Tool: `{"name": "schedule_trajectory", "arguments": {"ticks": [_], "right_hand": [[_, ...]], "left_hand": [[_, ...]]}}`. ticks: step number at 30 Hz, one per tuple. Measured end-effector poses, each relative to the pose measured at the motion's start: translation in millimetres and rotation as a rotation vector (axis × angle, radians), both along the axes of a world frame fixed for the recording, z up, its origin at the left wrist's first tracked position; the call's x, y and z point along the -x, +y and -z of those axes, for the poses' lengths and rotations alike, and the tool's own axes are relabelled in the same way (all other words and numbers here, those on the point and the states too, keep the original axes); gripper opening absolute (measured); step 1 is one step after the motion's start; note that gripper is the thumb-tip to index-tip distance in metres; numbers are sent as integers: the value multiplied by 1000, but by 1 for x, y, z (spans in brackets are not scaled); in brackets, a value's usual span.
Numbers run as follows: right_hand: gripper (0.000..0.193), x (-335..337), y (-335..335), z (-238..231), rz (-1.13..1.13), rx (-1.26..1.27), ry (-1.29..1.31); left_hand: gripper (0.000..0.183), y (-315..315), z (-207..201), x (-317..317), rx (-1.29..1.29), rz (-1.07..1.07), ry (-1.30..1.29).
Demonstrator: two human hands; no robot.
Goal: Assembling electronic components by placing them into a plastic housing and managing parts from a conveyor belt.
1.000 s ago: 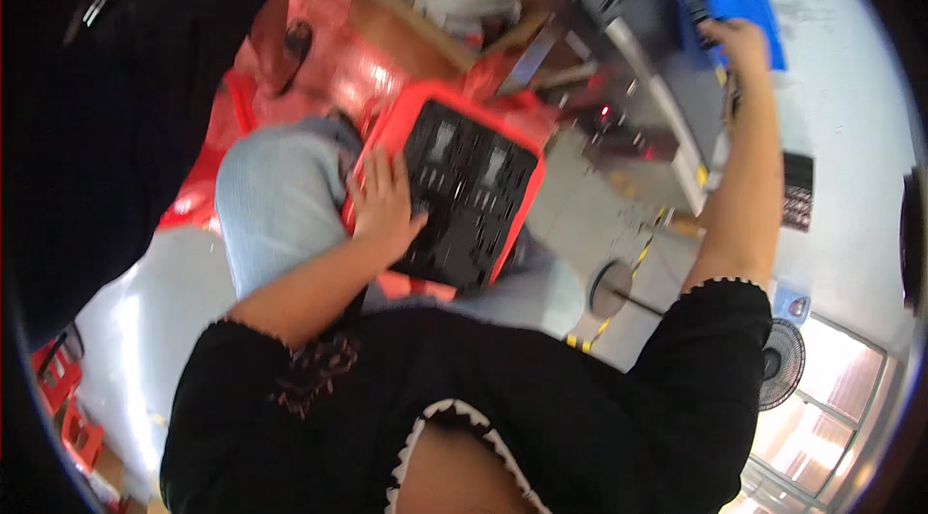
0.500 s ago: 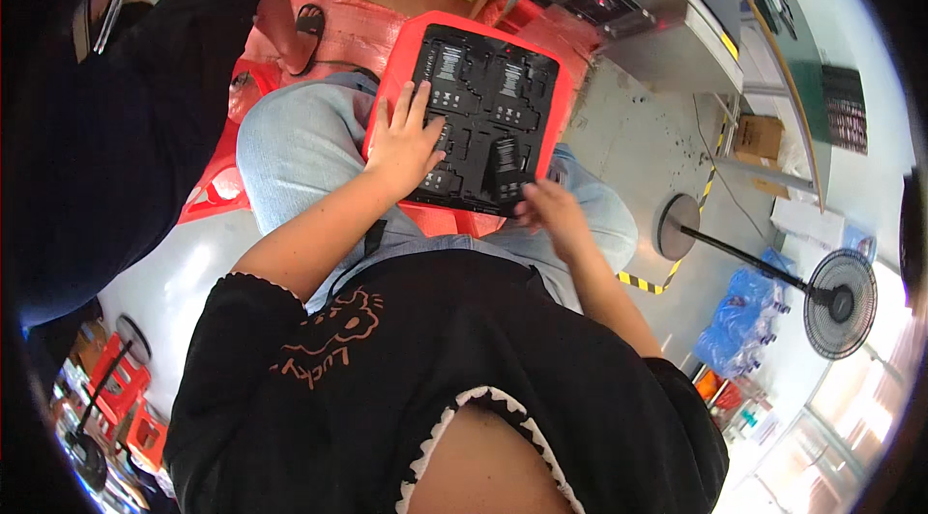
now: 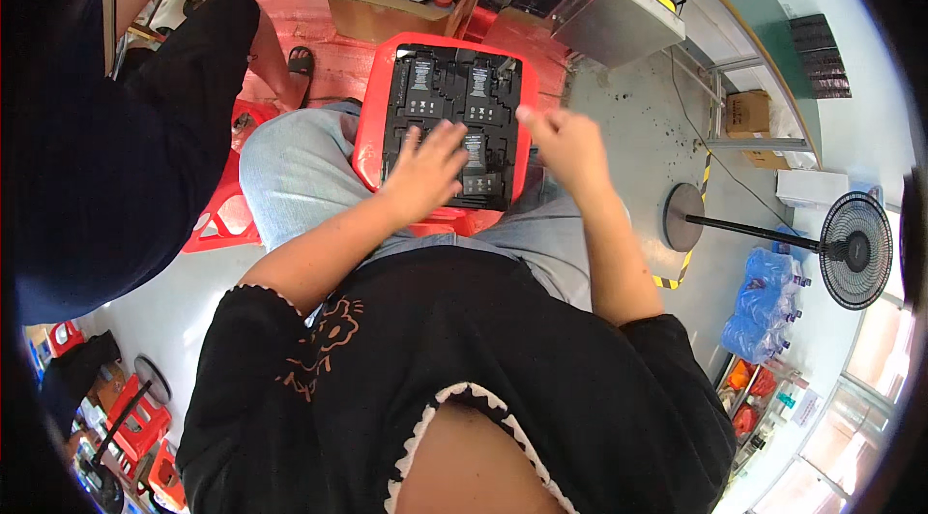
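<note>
A black moulded tray (image 3: 452,117) lies on a red plastic stool (image 3: 369,139) between my knees. Flat black battery packs with grey print sit in its compartments, among them a far-left battery (image 3: 421,77), a far-right battery (image 3: 478,84) and a near-right battery (image 3: 475,152). My left hand (image 3: 422,174) is over the near-left part of the tray, fingers spread and nothing in them; it hides most of that compartment. Just off the tray's right edge, my right hand (image 3: 572,148) is raised and smeared by motion, so its grip does not show.
An open cardboard box (image 3: 387,16) with plastic bags stands beyond the stool. A metal machine (image 3: 619,21) with a red light is at far right. A person in dark clothes (image 3: 126,166) is close on my left. A standing fan (image 3: 855,248) is at right.
The near-right battery, tilted before, now lies straight in its compartment. My left hand has shifted nearer to me and toward it. My right hand has risen away from the tray's near-right corner.
</note>
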State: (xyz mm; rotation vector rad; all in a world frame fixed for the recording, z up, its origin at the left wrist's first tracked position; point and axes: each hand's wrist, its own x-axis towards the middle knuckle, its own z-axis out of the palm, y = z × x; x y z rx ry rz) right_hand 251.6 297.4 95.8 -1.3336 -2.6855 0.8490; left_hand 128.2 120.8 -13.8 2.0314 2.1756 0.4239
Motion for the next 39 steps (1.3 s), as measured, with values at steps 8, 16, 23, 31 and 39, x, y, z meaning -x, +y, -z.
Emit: {"name": "schedule_trajectory", "arguments": {"ticks": [8, 16, 23, 31, 39], "right_hand": [[48, 60, 86, -104, -258, -1260, 706], [40, 71, 147, -103, -546, -916, -53], [28, 29, -44, -78, -754, -593, 243], [37, 37, -104, 74, -989, -21, 517], [36, -4, -40, 120, -172, -460, 394]], "left_hand": [[67, 12, 34, -23, 74, 208, 233], [51, 10, 23, -12, 118, 260, 54], [51, 14, -76, 31, -469, -598, -1764], [35, -3, -12, 71, -217, -731, -1434], [75, 16, 8, 22, -45, -484, 65]]}}
